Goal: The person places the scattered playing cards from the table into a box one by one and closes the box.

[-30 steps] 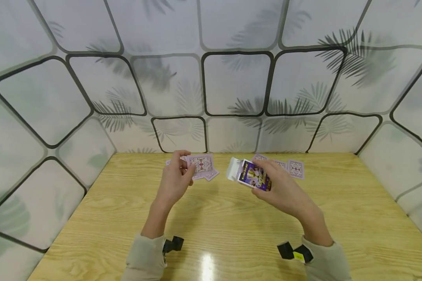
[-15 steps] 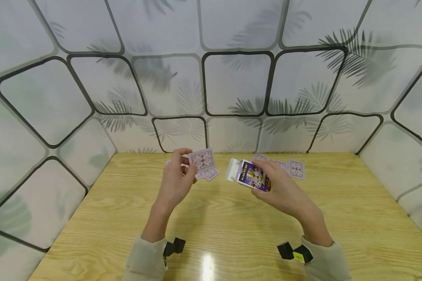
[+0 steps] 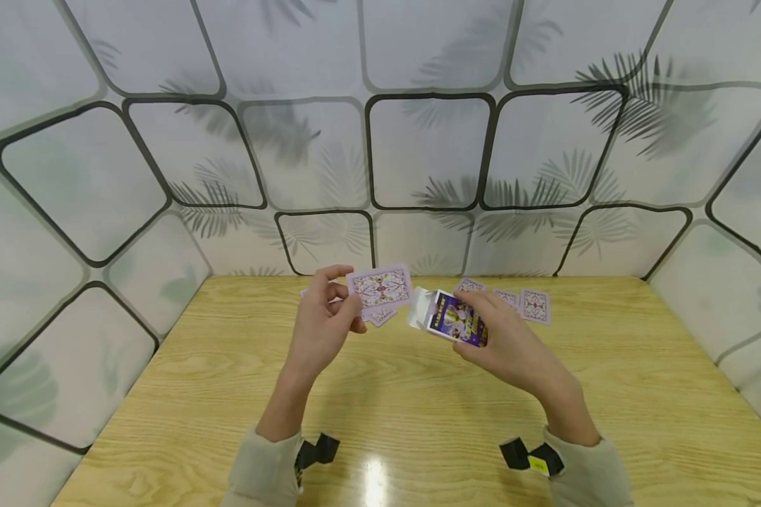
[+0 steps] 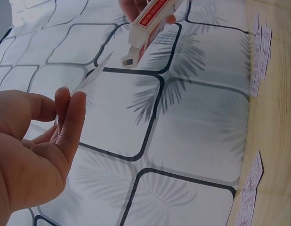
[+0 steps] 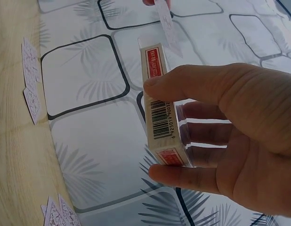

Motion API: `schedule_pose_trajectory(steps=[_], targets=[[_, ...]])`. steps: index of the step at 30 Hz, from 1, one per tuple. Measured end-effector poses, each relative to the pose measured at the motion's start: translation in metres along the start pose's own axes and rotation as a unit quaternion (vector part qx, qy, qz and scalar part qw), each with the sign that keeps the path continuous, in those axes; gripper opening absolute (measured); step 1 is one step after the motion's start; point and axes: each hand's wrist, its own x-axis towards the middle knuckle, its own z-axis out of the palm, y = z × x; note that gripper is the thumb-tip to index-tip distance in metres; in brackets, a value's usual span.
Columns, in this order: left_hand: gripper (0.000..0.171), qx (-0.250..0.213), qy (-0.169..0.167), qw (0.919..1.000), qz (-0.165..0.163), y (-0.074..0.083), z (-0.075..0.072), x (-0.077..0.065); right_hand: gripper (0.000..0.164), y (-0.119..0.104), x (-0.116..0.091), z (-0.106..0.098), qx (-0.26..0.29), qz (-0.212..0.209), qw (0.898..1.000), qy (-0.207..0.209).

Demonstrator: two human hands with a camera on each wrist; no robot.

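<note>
My left hand (image 3: 322, 320) pinches a playing card (image 3: 380, 287) between thumb and fingers, its patterned pink-purple back showing. In the left wrist view the card (image 4: 92, 74) appears nearly edge-on. Held up in my right hand (image 3: 514, 341) is a purple card box (image 3: 458, 318), tilted, its white flap (image 3: 420, 306) open toward the card. The card's right edge is close to that flap; whether they touch I cannot tell. From the right wrist view, the box (image 5: 159, 108) shows a barcode side, gripped by thumb and fingers. What is inside the box is hidden.
Several cards lie face down on the wooden table (image 3: 380, 394) at the back. One group of cards (image 3: 382, 315) is partly hidden behind my left hand; other cards (image 3: 534, 305) lie behind my right. A patterned wall (image 3: 428, 151) rises behind the table.
My left hand has lifted the card off the group at the back left and carried it rightward, toward the box's flap. The right hand and box have stayed nearly still.
</note>
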Motion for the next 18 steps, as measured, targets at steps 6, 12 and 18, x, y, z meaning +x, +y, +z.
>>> schedule_pose_trajectory(steps=[6,12,18], targets=[[0.038,0.003,-0.029,0.9994,-0.018,-0.0002,0.0023,-0.0012,0.067,-0.0021,-0.0005,-0.0002,-0.001,-0.001,1.0,-0.001],[0.035,0.016,-0.026,0.9993,-0.021,-0.0032,0.0051,-0.0009,0.068,-0.0046,-0.0013,-0.0003,0.003,0.003,1.0,-0.012],[0.035,0.003,0.008,0.9994,-0.033,-0.0028,0.0095,-0.0003,0.07,-0.0068,-0.0009,-0.0001,0.002,0.005,1.0,-0.023]])
